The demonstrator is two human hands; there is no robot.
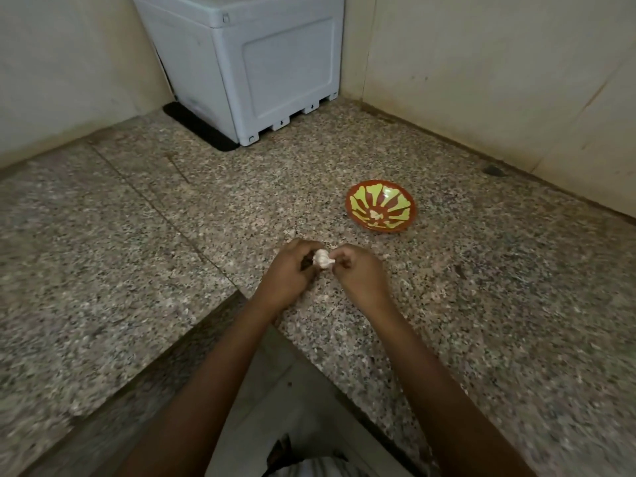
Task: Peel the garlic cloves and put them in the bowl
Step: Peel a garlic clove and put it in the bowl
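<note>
Two hands on garlic | left hand grips | right hand pinches skin

The light is dim, warm and even, with no hard-edged shadows anywhere. The garlic held between the fingers is the palest spot close by, slightly washed out, its surface detail lost. Beyond the fingers and to their right, the bowl shows a small glint near its far rim. Far beyond the fingers, the grey box catches the most light. Toward the frame edges the walls bow outward and the grain of the counter smears. The forearms, nearest the camera, are dark and soft.
</note>
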